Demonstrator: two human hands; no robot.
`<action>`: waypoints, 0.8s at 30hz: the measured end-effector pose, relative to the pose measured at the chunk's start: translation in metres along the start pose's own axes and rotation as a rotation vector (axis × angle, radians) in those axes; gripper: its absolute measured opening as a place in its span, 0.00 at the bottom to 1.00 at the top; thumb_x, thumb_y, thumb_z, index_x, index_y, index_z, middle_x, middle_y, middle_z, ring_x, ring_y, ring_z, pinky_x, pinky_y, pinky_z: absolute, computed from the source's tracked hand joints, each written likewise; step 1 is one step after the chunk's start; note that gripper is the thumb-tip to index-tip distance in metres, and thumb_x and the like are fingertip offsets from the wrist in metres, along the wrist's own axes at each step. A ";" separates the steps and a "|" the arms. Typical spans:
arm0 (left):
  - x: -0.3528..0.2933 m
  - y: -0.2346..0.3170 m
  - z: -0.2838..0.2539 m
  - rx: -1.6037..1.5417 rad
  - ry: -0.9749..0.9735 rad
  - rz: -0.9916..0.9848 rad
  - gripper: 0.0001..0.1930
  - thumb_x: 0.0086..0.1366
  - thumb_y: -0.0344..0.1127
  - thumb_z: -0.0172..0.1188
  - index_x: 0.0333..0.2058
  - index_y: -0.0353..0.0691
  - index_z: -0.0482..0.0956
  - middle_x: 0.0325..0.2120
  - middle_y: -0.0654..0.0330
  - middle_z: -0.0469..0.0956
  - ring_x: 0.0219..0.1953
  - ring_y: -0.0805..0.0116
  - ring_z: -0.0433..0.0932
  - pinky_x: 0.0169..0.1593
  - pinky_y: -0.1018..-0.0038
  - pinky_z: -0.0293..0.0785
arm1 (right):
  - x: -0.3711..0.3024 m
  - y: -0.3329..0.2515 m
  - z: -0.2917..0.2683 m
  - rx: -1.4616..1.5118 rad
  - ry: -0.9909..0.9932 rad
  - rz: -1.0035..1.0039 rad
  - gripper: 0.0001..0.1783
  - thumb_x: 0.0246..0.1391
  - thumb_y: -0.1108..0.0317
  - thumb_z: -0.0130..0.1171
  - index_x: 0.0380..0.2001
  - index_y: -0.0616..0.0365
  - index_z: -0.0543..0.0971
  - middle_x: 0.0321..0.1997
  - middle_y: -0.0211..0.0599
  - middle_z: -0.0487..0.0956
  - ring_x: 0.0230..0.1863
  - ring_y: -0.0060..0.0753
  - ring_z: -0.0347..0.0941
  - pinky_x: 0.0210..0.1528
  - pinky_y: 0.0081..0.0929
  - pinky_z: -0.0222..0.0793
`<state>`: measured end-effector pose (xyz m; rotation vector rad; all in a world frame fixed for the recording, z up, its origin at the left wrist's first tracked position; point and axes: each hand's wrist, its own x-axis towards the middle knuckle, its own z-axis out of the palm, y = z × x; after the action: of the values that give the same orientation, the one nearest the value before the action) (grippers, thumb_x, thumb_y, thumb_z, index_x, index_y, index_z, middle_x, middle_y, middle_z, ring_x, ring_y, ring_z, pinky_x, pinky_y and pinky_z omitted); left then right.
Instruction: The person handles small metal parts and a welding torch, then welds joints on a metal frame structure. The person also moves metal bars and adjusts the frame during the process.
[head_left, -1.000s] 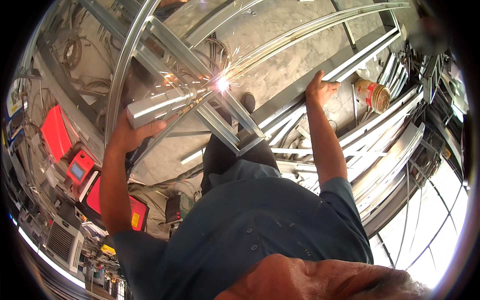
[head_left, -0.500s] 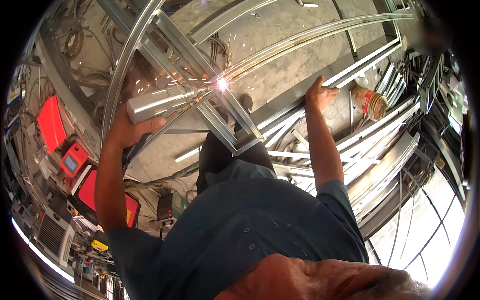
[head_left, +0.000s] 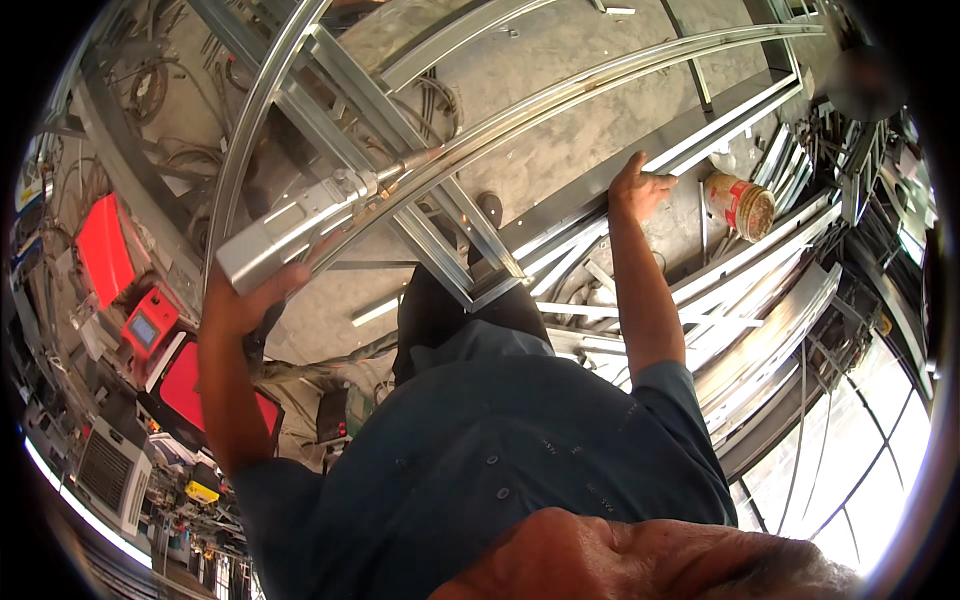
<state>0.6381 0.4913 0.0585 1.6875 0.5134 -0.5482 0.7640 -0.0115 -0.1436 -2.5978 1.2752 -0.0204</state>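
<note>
My left hand (head_left: 240, 300) is wrapped round the grip of a silver hand-held welding gun (head_left: 300, 225). The gun's narrow copper-coloured nozzle (head_left: 410, 163) points right, over the crossing bars of a metal frame (head_left: 385, 130). No spark shows at the tip. On the right, my right hand (head_left: 640, 195) lies against a long metal bar (head_left: 560, 215) of the frame, thumb apart and fingers stretched out. One corner (head_left: 485, 293) of the frame rests close to my lap.
A paint-stained bucket (head_left: 740, 207) stands right of my right hand, beside stacked metal strips (head_left: 745, 290). Left of me are a red machine with a small screen (head_left: 148, 325) and a grey vented unit (head_left: 112, 470). Cables (head_left: 185, 155) lie across the floor.
The bright weld flash and flying sparks have gone out. My left hand and the welding gun have drawn back a little to the left and down. My right hand has hardly moved.
</note>
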 end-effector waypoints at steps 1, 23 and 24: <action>-0.010 0.001 0.001 0.058 0.022 0.014 0.29 0.52 0.37 0.78 0.51 0.31 0.80 0.40 0.58 0.84 0.39 0.71 0.81 0.44 0.73 0.76 | -0.001 -0.002 -0.002 0.014 -0.014 0.003 0.58 0.60 0.36 0.49 0.72 0.74 0.40 0.66 0.71 0.58 0.63 0.67 0.66 0.62 0.52 0.67; -0.235 -0.084 0.101 0.327 0.738 0.093 0.17 0.58 0.25 0.71 0.46 0.30 0.79 0.35 0.58 0.82 0.35 0.72 0.79 0.40 0.72 0.76 | -0.008 0.021 -0.005 0.303 -0.069 -0.106 0.62 0.55 0.41 0.60 0.72 0.75 0.38 0.70 0.77 0.52 0.68 0.71 0.59 0.69 0.48 0.59; -0.239 -0.084 0.099 0.388 0.748 0.128 0.18 0.57 0.25 0.71 0.46 0.30 0.79 0.35 0.57 0.82 0.35 0.71 0.79 0.40 0.72 0.76 | -0.012 0.021 -0.001 0.303 -0.053 -0.124 0.62 0.55 0.42 0.61 0.72 0.75 0.37 0.71 0.76 0.52 0.69 0.70 0.58 0.70 0.48 0.59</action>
<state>0.3910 0.3999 0.1238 2.2751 0.8585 0.1162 0.7396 -0.0148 -0.1462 -2.3940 1.0033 -0.1543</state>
